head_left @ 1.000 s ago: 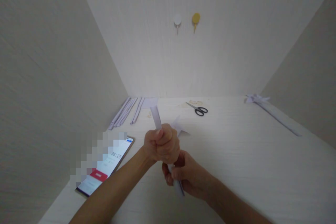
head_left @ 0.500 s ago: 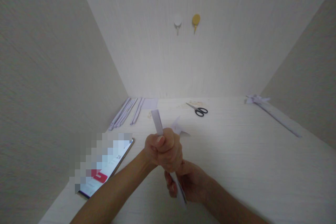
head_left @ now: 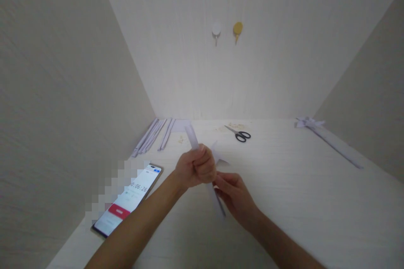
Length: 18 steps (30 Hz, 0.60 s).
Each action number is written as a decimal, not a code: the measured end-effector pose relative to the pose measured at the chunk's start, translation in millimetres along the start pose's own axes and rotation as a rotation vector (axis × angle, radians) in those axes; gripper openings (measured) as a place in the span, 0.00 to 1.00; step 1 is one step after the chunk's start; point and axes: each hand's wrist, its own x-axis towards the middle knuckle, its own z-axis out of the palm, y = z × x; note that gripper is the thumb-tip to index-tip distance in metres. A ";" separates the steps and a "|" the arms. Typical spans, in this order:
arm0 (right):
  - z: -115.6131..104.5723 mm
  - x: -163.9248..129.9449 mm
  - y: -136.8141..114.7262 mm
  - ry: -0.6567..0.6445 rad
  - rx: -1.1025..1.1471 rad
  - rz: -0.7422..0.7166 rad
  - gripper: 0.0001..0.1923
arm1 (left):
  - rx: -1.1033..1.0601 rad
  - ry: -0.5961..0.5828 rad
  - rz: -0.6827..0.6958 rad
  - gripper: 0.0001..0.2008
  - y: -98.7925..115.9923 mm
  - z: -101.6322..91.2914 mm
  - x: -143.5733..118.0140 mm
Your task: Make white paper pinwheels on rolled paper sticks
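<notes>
**Two hands on a paper strip**

The left hand [head_left: 196, 167] is closed in a fist around a folded paper strip [head_left: 192, 138]. The strip goes right through the fist. One end sticks up out of the top of the fist and leans away. The other end hangs down below the fist, toward the person.

The right hand [head_left: 235, 197] is just below and to the right of the left hand. Its fingertips [head_left: 221, 180] seem to pinch the low end of the strip, but the view there is a bit blurry. The two hands are almost touching. Both are held up above the table [head_left: 299, 201].

To the left of the left hand, a phone [head_left: 128, 199] lies flat on the table. Its screen is lit and shows a red button.

Just behind the left hand, a small paper shape [head_left: 217, 155] with pointy corners lies on the table.

Farther back and to the left, a bunch of long strips [head_left: 154, 135] lies beside the side wall. Farther back and a little to the right, black scissors [head_left: 239, 133] lie on the table. Far to the right, a folded paper bow [head_left: 307, 122] rests at the end of a long paper band [head_left: 339, 145].

On the back wall, high above the hands, are a white hook [head_left: 216, 30] and a yellow hook [head_left: 237, 29].
</notes>
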 end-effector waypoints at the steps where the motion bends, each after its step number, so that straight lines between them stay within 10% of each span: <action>1: -2.6 0.4 -0.7 -0.035 -0.071 -0.026 0.08 | -0.017 -0.010 0.014 0.28 1.1 -0.8 0.9; 10: 1.1 -0.9 -3.9 -0.182 -0.329 -0.071 0.12 | -0.036 -0.128 -0.074 0.23 -3.0 -0.7 6.5; 18: -15.3 4.3 -32.4 -0.289 -0.555 -0.209 0.17 | 0.796 0.264 0.071 0.22 1.0 21.3 1.7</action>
